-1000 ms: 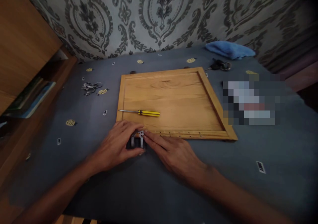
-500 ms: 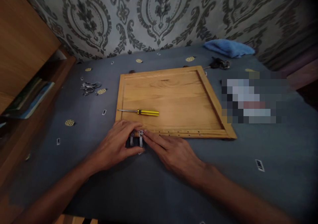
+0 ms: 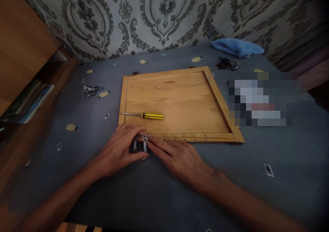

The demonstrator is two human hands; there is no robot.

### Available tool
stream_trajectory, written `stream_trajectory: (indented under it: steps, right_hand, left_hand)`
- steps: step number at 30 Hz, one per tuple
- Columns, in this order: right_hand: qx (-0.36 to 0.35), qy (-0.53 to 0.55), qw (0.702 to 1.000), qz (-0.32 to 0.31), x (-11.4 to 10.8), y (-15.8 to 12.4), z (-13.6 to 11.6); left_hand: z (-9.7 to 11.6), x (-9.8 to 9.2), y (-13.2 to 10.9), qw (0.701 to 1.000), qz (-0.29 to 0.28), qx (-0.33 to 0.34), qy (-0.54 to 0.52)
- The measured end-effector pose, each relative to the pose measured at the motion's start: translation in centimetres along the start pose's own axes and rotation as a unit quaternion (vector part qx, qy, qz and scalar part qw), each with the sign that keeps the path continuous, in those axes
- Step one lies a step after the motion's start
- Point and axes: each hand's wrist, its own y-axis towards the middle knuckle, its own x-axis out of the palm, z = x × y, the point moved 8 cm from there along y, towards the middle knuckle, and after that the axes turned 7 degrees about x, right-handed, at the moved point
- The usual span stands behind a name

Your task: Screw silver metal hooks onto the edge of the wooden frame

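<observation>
A wooden framed panel (image 3: 177, 103) lies flat on a grey-blue cloth. At its near left corner sits a small metal hinge (image 3: 142, 143). My left hand (image 3: 118, 150) curls its fingers around the hinge from the left. My right hand (image 3: 180, 158) presses its fingertips on the hinge from the right, against the panel's near rail with its row of small holes. A yellow-and-black screwdriver (image 3: 146, 115) rests on the panel just beyond my hands.
More metal hinge parts (image 3: 90, 89) lie at the far left of the cloth. A blue rag (image 3: 236, 47) and a dark metal piece (image 3: 226, 64) lie at the back right. A wooden shelf unit (image 3: 23, 67) stands at the left. Patterned wallpaper runs behind.
Both hands stay on the hinge at the panel's corner. Only the view has shifted slightly.
</observation>
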Motion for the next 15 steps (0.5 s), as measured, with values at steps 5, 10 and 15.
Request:
stream_trajectory:
  steps: [5, 10, 15]
  right_hand:
    - [0.001, 0.016, 1.0, 0.002, -0.08, 0.01, 0.01]
    - [-0.004, 0.002, 1.0, 0.002, -0.2, -0.01, -0.06]
    - [-0.005, -0.004, 1.0, -0.003, -0.14, 0.08, -0.11]
  left_hand:
    - [-0.18, 0.11, 0.0, 1.0, -0.003, -0.01, -0.002]
    - [-0.06, 0.07, 0.08, 1.0, -0.004, -0.006, -0.001]
    - [-0.15, 0.01, 0.06, 1.0, -0.001, -0.012, -0.001]
